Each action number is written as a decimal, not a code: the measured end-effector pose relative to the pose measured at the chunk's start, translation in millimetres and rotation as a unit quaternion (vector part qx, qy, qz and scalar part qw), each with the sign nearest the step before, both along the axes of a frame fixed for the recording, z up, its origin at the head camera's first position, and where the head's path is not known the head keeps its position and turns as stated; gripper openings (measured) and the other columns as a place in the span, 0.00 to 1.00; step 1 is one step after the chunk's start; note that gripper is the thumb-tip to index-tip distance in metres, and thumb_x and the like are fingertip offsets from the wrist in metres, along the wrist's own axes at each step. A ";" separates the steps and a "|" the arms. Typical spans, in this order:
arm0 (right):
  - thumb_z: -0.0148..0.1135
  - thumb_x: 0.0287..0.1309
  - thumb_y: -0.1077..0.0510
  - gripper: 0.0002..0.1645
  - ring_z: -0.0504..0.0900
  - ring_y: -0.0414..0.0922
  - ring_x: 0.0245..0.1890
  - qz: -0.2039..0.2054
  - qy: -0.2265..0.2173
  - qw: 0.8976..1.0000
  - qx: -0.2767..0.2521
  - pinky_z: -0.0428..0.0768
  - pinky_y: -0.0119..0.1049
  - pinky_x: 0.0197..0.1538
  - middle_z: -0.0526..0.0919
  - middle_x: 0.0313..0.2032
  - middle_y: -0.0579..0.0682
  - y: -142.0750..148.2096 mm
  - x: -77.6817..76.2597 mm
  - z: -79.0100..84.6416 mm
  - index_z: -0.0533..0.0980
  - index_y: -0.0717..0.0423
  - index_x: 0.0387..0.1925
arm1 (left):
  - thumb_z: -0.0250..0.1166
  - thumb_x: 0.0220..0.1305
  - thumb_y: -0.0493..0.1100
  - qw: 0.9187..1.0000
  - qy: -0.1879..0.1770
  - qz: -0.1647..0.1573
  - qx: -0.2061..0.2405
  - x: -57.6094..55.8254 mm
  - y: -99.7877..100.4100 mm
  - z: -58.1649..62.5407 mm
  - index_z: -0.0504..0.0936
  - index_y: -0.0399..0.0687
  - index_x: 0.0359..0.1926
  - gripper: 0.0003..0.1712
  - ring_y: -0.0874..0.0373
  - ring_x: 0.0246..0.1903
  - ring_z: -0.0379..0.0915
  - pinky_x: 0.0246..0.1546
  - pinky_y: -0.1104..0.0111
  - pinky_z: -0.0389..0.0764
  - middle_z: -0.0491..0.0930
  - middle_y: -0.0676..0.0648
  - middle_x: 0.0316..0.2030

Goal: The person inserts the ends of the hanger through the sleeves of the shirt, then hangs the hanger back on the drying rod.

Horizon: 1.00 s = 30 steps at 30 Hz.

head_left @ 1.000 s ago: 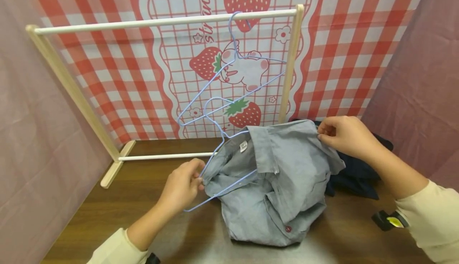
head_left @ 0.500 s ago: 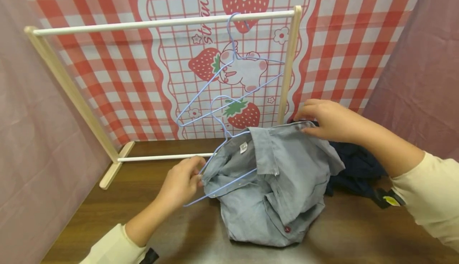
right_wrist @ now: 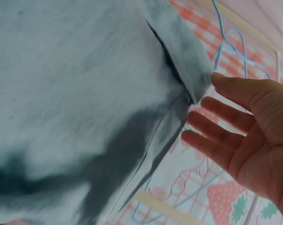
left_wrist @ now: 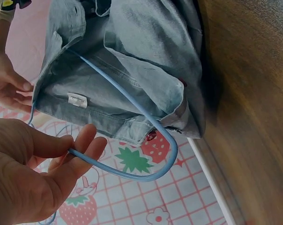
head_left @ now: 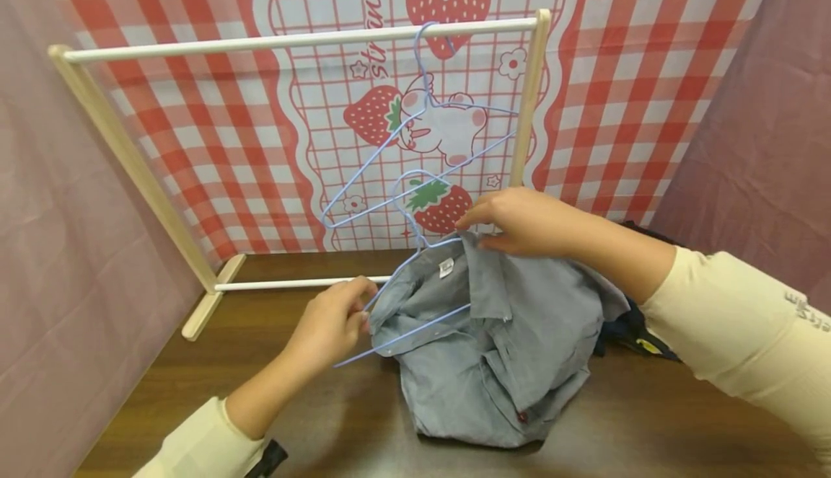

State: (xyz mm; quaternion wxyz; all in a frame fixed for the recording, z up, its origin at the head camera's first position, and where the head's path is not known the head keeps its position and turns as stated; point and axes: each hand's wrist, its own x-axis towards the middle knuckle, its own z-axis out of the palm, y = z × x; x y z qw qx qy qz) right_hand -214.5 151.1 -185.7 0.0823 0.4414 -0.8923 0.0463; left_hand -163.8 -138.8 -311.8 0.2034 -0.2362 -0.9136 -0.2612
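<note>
A grey collared shirt [head_left: 539,326] sits bunched over the table, its neck opening toward the left and a white label [head_left: 446,268] inside the collar. One arm of a blue wire hanger [left_wrist: 118,89] runs into that neck opening; its hook stands up above the collar. My left hand [head_left: 334,323] pinches the hanger's outer arm between thumb and fingers, just left of the shirt. My right hand [head_left: 519,222] is at the top of the collar, thumb tip right at the fabric's edge. Its fingers [right_wrist: 212,133] are spread and nearly straight in the right wrist view.
A rack with a white top bar [head_left: 260,44] and wooden posts stands behind. A second blue hanger [head_left: 376,157] hangs from the bar near its right end. Dark clothing [head_left: 632,330] lies right of the shirt, partly behind my right arm. A strawberry-print checked cloth [head_left: 623,103] covers the back.
My right hand has let go of the shirt's right side and moved left along its top edge to the collar. The hanger has shifted slightly right, with my left hand still on it.
</note>
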 end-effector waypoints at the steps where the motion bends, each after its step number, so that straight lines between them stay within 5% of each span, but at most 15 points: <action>1: 0.70 0.52 0.67 0.19 0.82 0.51 0.49 0.002 0.000 1.000 0.005 0.79 0.49 0.50 0.85 0.46 0.54 -3.6 -1.0 -0.5 0.82 0.60 0.48 | 0.65 0.47 0.24 1.000 -0.002 0.000 -0.001 -0.3 0.2 0.4 0.79 0.46 0.41 0.20 0.59 0.27 0.76 0.31 0.59 0.75 0.75 0.57 0.20; 13: 0.69 0.49 0.71 0.16 0.84 0.49 0.44 0.011 0.002 1.000 0.024 0.80 0.47 0.48 0.87 0.40 0.50 -16.3 -11.1 -9.2 0.85 0.58 0.42 | 0.66 0.48 0.24 1.000 -0.004 0.000 -0.003 -0.1 1.8 1.5 0.80 0.46 0.41 0.19 0.59 0.28 0.75 0.32 0.59 0.76 0.76 0.55 0.23; 30: 0.69 0.49 0.70 0.16 0.84 0.44 0.38 0.015 -0.010 1.000 0.007 0.82 0.44 0.41 0.87 0.39 0.49 -15.3 -6.0 -10.3 0.86 0.57 0.41 | 0.68 0.46 0.25 0.997 -0.016 -0.064 0.026 0.9 2.3 1.7 0.81 0.45 0.41 0.19 0.64 0.24 0.75 0.32 0.63 0.77 0.79 0.53 0.25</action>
